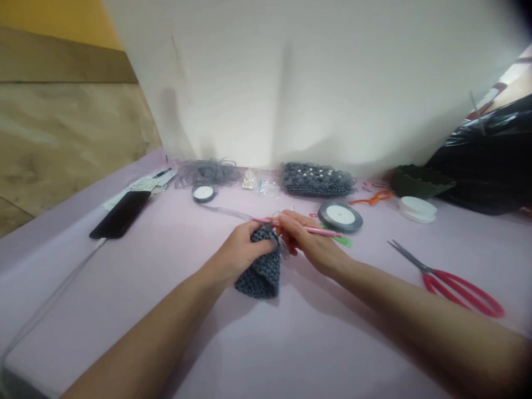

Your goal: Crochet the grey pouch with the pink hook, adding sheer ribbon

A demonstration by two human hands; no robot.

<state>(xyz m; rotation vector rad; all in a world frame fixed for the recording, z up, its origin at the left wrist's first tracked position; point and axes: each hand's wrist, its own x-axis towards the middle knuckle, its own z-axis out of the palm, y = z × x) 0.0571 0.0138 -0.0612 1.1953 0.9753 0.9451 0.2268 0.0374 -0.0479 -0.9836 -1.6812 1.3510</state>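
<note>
My left hand (pixel 245 246) is closed on a dark grey crocheted piece (pixel 261 274), its thumb lying across the upper part. My right hand (pixel 305 238) grips a pink crochet hook (pixel 320 230), whose tip end meets the top edge of the piece by the left fingers. A thin grey ribbon (pixel 226 211) runs from a small ribbon spool (pixel 204 193) to the left hand. The exact stitch at the hook's tip is too small to make out.
Red-handled scissors (pixel 453 285) lie at right, near my forearm. Behind the hands are a larger grey ribbon spool (pixel 341 216), a beaded grey crocheted piece (pixel 318 178), white spools (pixel 417 209) and loose ribbon (pixel 208 172). A phone (pixel 121 214) with a cable lies at left.
</note>
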